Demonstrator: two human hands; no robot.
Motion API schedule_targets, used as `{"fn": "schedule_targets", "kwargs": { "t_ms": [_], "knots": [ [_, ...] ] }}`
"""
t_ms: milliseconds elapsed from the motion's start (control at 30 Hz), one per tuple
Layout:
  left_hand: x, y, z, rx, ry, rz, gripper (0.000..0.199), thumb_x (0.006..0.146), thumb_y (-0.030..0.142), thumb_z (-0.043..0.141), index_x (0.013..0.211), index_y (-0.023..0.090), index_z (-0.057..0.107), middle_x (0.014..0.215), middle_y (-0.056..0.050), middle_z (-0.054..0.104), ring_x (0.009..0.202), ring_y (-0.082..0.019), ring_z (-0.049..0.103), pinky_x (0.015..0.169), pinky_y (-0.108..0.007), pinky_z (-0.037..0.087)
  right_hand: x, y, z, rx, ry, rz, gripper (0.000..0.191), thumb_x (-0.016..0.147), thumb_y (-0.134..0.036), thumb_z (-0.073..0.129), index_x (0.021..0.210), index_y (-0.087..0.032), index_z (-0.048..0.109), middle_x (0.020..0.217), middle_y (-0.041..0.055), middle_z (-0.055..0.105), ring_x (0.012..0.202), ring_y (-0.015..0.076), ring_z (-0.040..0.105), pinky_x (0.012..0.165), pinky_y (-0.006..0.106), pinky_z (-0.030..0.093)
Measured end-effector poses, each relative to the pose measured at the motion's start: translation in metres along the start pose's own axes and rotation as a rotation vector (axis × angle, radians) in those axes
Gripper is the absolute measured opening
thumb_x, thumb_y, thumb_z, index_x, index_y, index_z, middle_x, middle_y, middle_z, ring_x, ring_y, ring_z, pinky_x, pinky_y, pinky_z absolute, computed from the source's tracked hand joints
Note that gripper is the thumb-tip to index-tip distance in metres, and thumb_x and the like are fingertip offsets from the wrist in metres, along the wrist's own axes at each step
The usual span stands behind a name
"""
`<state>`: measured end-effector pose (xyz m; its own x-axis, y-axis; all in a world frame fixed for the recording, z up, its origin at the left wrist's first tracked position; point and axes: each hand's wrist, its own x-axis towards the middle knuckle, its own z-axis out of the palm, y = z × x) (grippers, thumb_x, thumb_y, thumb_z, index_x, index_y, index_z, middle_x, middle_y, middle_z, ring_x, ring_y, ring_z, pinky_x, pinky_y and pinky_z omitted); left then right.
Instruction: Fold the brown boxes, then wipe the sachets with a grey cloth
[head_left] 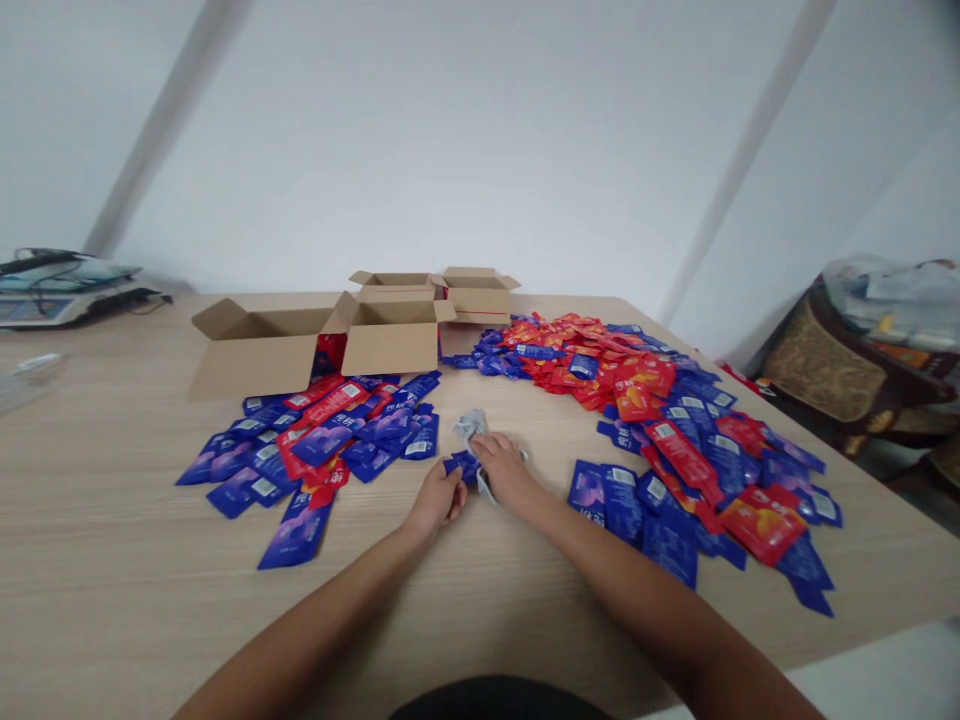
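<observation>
hands close together over the counter (480,620); left hand (433,500) grips blue pouch (463,465), right hand (502,470) on grey cloth (470,424) against it. best: pouch held steady, light even cloth pressure, no creasing.

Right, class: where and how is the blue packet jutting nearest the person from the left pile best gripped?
Pinch the blue packet by its near end, probably from the person's side: it lies flat, near end free on the table, far end at the pile.
</observation>
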<state>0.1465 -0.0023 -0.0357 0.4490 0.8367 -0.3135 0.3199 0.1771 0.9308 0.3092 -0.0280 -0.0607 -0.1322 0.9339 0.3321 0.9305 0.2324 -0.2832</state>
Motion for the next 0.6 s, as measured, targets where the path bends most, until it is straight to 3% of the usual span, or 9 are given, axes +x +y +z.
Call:
{"fn": "schedule_targets", "kwargs": {
  "t_ms": [67,133,200,267,367,433,467,533,600],
  "knots": [
    [-0.007,0.005,-0.01,0.07,0.1,0.126,0.035,0.087,0.048,0.035,0.088,0.017,0.052,0.04,0.008,0.042,0.028,-0.009,0.035,0.032,-0.017,0.025,0.005,0.029,-0.012,0.019,0.02,0.129,0.044,0.082,-0.006,0.041,0.123,-0.015,0.056,0.13,0.0121,0.053,0.118,0.0226,0.042,0.101,0.039,0.034],
    [-0.017,0.009,-0.023,0.302,0.184,0.363,0.03,0.09,0.041,0.036,0.103,0.018,0.051,0.049,0.005,0.051,0.039,-0.012,0.048,0.041,-0.02,0.037,0.012,0.056,-0.028,0.063,0.02,0.251,0.047,0.076,-0.002,0.042,0.117,-0.015,0.061,0.123,0.0114,0.058,0.113,0.0224,0.048,0.099,0.04,0.036],
    [-0.027,0.01,-0.035,0.659,0.153,0.61,0.027,0.091,0.03,0.038,0.111,0.02,0.053,0.066,-0.001,0.062,0.059,-0.015,0.06,0.058,-0.024,0.046,0.02,0.07,-0.042,0.099,0.015,0.317,0.052,0.072,0.0,0.039,0.115,-0.019,0.061,0.116,0.0077,0.063,0.109,0.0209,0.053,0.097,0.041,0.039],
    [-0.035,0.006,-0.041,0.981,0.015,0.755,0.031,0.089,0.019,0.041,0.116,0.022,0.054,0.085,-0.006,0.066,0.075,-0.018,0.064,0.07,-0.027,0.048,0.023,0.064,-0.05,0.118,0.049,0.33,0.055,0.074,0.0,0.035,0.119,-0.021,0.059,0.115,0.006,0.063,0.109,0.0193,0.053,0.096,0.039,0.04],
    [-0.036,-0.006,-0.037,1.229,-0.149,0.829,0.034,0.088,0.013,0.042,0.118,0.021,0.055,0.094,-0.009,0.066,0.082,-0.02,0.064,0.074,-0.029,0.049,0.011,0.025,-0.04,0.17,0.081,0.193,0.052,0.078,-0.003,0.035,0.122,-0.02,0.056,0.126,0.0067,0.057,0.117,0.0185,0.047,0.1,0.036,0.035],
    [-0.032,-0.014,-0.031,1.255,-0.176,0.828,0.032,0.089,0.013,0.04,0.116,0.019,0.056,0.093,-0.009,0.066,0.082,-0.02,0.064,0.074,-0.03,0.05,-0.005,-0.003,-0.025,0.168,-0.021,-0.027,0.051,0.078,-0.006,0.041,0.124,-0.022,0.055,0.131,0.004,0.054,0.119,0.0197,0.043,0.102,0.035,0.031],
    [-0.03,-0.017,-0.028,1.238,-0.181,0.822,0.032,0.089,0.013,0.04,0.115,0.019,0.057,0.093,-0.009,0.067,0.082,-0.02,0.064,0.075,-0.03,0.05,-0.012,-0.012,-0.018,0.138,-0.057,-0.063,0.05,0.079,-0.009,0.043,0.126,-0.023,0.054,0.132,0.0024,0.053,0.12,0.0213,0.041,0.101,0.036,0.031],
    [-0.028,-0.017,-0.026,1.153,-0.183,0.804,0.032,0.088,0.014,0.042,0.115,0.02,0.057,0.094,-0.009,0.067,0.082,-0.02,0.065,0.075,-0.03,0.049,-0.02,-0.014,-0.012,0.065,-0.115,-0.047,0.051,0.081,-0.011,0.044,0.13,-0.023,0.05,0.134,0.0021,0.051,0.121,0.0226,0.038,0.1,0.036,0.031],
    [-0.029,-0.011,-0.028,0.996,-0.176,0.778,0.032,0.087,0.018,0.046,0.116,0.023,0.058,0.095,-0.007,0.068,0.082,-0.02,0.065,0.076,-0.03,0.048,-0.02,0.006,-0.018,-0.006,-0.131,0.062,0.053,0.081,-0.008,0.043,0.132,-0.02,0.048,0.136,0.0054,0.048,0.12,0.0229,0.037,0.099,0.036,0.031]
  ]
}}
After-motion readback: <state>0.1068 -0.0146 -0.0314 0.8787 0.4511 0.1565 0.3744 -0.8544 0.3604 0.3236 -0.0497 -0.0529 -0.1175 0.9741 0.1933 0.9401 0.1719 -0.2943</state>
